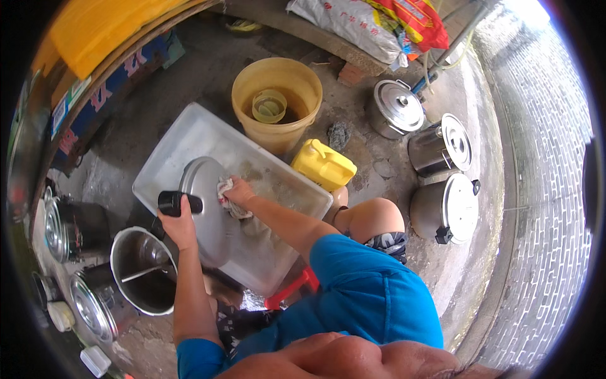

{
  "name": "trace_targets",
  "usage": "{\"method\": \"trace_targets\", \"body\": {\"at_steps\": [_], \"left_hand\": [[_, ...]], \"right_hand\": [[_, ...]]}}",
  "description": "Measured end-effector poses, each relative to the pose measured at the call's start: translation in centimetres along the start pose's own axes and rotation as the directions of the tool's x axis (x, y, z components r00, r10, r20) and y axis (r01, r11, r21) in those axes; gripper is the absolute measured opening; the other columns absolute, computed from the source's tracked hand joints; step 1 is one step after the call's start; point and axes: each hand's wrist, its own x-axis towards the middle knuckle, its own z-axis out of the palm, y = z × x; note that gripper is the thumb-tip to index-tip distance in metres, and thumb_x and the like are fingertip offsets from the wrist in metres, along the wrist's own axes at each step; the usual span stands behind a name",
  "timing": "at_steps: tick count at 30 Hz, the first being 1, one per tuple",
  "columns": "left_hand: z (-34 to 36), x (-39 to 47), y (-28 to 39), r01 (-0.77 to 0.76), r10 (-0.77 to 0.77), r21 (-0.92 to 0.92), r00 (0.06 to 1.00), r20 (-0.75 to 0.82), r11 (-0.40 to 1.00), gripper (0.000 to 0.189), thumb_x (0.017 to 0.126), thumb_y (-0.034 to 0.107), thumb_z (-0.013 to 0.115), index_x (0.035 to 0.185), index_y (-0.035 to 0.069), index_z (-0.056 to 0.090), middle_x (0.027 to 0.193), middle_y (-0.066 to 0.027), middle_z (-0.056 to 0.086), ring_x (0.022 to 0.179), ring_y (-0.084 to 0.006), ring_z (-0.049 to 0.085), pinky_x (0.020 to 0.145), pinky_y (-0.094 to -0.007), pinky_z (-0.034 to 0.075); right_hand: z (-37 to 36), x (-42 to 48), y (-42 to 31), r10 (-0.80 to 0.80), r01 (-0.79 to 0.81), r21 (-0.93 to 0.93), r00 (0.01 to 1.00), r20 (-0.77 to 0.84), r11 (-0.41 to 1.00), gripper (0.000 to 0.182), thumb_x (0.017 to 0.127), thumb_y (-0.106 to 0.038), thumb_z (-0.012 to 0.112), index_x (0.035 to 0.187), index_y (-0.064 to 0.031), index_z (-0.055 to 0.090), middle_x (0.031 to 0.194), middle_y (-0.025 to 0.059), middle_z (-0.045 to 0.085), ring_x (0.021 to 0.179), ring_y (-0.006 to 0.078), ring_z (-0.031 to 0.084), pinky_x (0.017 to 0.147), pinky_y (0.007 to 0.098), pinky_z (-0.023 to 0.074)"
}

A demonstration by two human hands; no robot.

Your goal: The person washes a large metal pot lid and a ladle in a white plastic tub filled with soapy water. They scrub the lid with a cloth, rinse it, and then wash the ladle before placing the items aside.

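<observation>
My left hand grips the black handle of a large grey metal pot lid, which stands tilted over a translucent plastic tub. My right hand holds a crumpled, wet-looking cloth against the lid's face. Cloudy water lies in the tub. Just beyond the tub's far side is a big yellowish bucket of brown liquid, with a small round container in it. A yellow plastic jug leans beside the tub's right edge.
Several lidded metal pots, one a pressure cooker, line the right side by a brick wall. At left stand an open metal pot and more lidded pots. Sacks lie on a ledge above. A red plastic stool shows beneath me.
</observation>
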Motion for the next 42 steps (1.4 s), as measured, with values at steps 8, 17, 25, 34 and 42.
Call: {"method": "trace_targets", "body": {"at_steps": [8,17,25,34,42], "left_hand": [[-0.2,-1.3,-0.4,-0.056,0.056,-0.005,0.998,-0.027,0.998,0.062,0.07,0.032,0.081,0.107,-0.009,0.053,0.093,-0.0211,0.063,0.083,-0.0303,0.064,0.075,-0.0375,0.051],[-1.1,0.7,-1.0,0.096,-0.104,-0.079,0.99,-0.097,0.992,0.057,0.072,0.028,0.08,0.108,-0.006,0.052,0.098,-0.0156,0.062,0.088,-0.0227,0.061,0.081,-0.0332,0.048],[-1.0,0.5,-1.7,0.107,-0.113,-0.113,0.993,-0.042,0.988,0.062,0.071,0.027,0.081,0.112,-0.006,0.049,0.102,-0.0151,0.061,0.089,-0.0206,0.061,0.082,-0.0323,0.048],[-1.3,0.9,-1.5,0.161,-0.169,-0.314,0.986,0.001,0.936,0.042,0.071,0.019,0.08,0.101,0.0,0.058,0.094,-0.0073,0.065,0.084,-0.0142,0.061,0.078,-0.0286,0.049],[-0.3,0.5,-4.2,-0.02,0.108,-0.572,0.987,0.121,0.82,0.049,0.073,0.0,0.073,0.116,0.0,0.05,0.106,-0.0074,0.062,0.093,-0.0148,0.06,0.085,-0.0278,0.048]], "right_hand": [[-2.5,-2.5,-1.9,0.324,-0.292,0.684,0.942,0.086,0.668,0.029,0.084,-0.02,0.047,0.109,-0.0077,0.056,0.095,0.0142,0.06,0.088,0.0259,0.061,0.076,0.0392,0.0509],[0.2,-9.3,7.7,-0.07,0.26,-0.573,0.941,0.331,0.778,0.054,0.08,-0.027,0.062,0.131,-0.0176,0.049,0.129,0.0149,0.046,0.116,0.031,0.048,0.097,0.0396,0.0411],[-2.9,-10.3,10.5,0.011,0.269,-0.834,0.95,0.313,0.482,0.05,0.076,-0.024,0.07,0.124,-0.0224,0.056,0.13,0.0091,0.048,0.114,0.0307,0.049,0.088,0.0431,0.048],[-6.7,-7.9,-9.5,-0.147,-0.246,0.739,0.895,0.422,0.628,0.034,0.081,-0.011,0.065,0.112,-0.0006,0.058,0.104,0.0089,0.063,0.093,0.0183,0.063,0.08,0.0336,0.0527],[2.0,-9.1,-17.9,-0.64,0.63,0.152,0.768,0.029,0.762,0.039,0.076,-0.023,0.07,0.107,-0.0021,0.057,0.096,0.0132,0.066,0.089,0.0223,0.064,0.079,0.0331,0.0498]]}}
